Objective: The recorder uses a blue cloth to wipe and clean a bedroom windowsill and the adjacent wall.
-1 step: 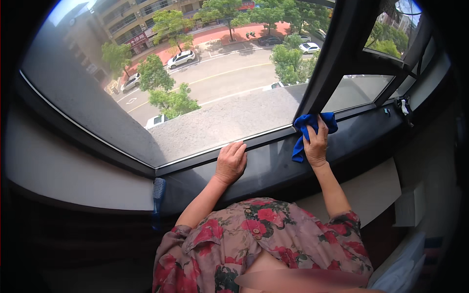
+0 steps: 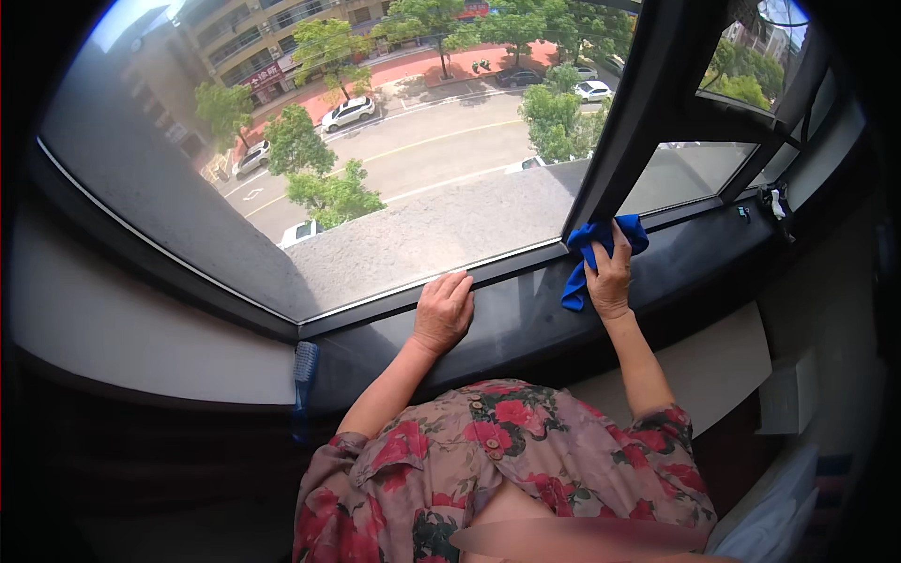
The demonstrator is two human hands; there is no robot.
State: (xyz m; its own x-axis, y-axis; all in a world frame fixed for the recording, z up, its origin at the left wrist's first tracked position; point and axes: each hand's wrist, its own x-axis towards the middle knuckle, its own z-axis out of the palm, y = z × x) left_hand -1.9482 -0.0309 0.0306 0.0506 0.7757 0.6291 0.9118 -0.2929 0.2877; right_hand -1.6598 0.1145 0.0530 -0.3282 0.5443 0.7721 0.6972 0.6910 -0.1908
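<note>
A bunched blue cleaning cloth (image 2: 579, 289) is in my right hand (image 2: 612, 277). Its fingers are closed on the cloth and press it against the window frame's lower corner, where the dark upright bar (image 2: 615, 155) meets the bottom rail (image 2: 526, 263). One end of the cloth hangs down over the dark sill (image 2: 526, 314). To the left, my left hand (image 2: 445, 311) lies palm down with its fingers stretched out onto the bottom rail. It holds nothing, and its fingertips reach the lower edge of the large glass pane (image 2: 413, 216).
A blue brush (image 2: 305, 366) stands at the sill's left end, beside a pale wall panel (image 2: 160, 319). Small items (image 2: 776, 204) lie at the sill's far right, near a smaller window section (image 2: 690, 178). Beyond the glass are a street, trees and parked cars.
My right hand and the cloth have shifted very slightly to the right. The left hand stays in place.
</note>
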